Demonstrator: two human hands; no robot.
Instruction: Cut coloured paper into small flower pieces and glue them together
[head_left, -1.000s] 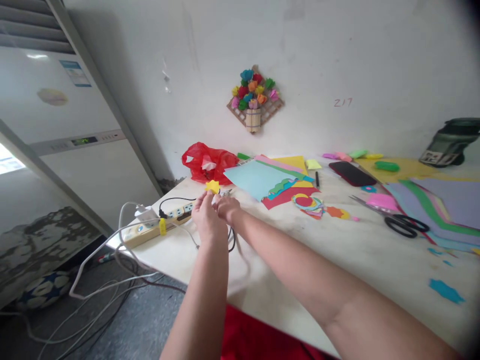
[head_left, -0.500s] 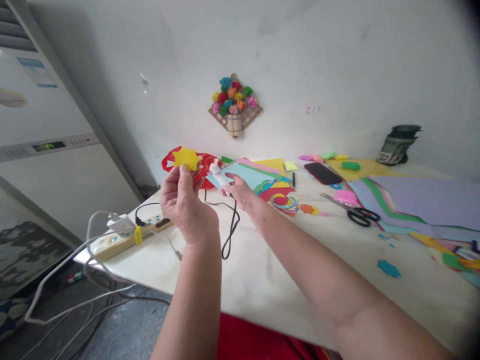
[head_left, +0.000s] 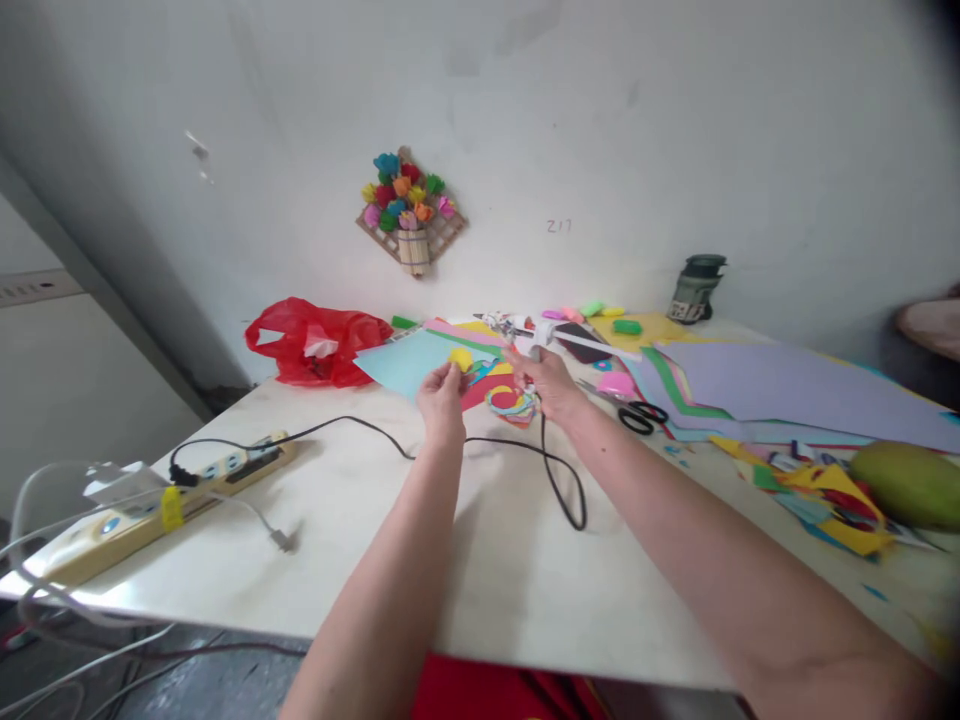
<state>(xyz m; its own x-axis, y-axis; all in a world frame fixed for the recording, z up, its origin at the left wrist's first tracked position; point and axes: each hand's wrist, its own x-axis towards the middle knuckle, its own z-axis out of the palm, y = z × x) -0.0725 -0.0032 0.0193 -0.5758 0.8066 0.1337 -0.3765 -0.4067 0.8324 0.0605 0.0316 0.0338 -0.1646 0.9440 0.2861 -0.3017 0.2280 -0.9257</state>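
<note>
Pinched in the fingertips of my left hand (head_left: 441, 398) is a small yellow paper cutout (head_left: 460, 358), held above the light blue paper (head_left: 401, 362). My right hand (head_left: 551, 385) is wrapped round a white glue gun (head_left: 541, 335), partly hidden by my fingers. A white glue stick (head_left: 600, 343) sticks out of the gun's back, and its black cord (head_left: 566, 490) hangs from the grip onto the table. Below the gun lie coloured paper rings (head_left: 510, 405) and red paper.
A power strip (head_left: 217, 485) with plugs and cables runs along the left. Behind it sits a red plastic bag (head_left: 311, 340). To the right are black-handled scissors (head_left: 637, 415), a phone (head_left: 581, 343), stacked coloured paper (head_left: 787, 385), paper scraps (head_left: 832, 500) and a green fruit (head_left: 911, 485).
The view has turned right. My left hand has lowered the yellow cutout and brought it closer to my right hand. The glue gun has turned, so its stick now shows.
</note>
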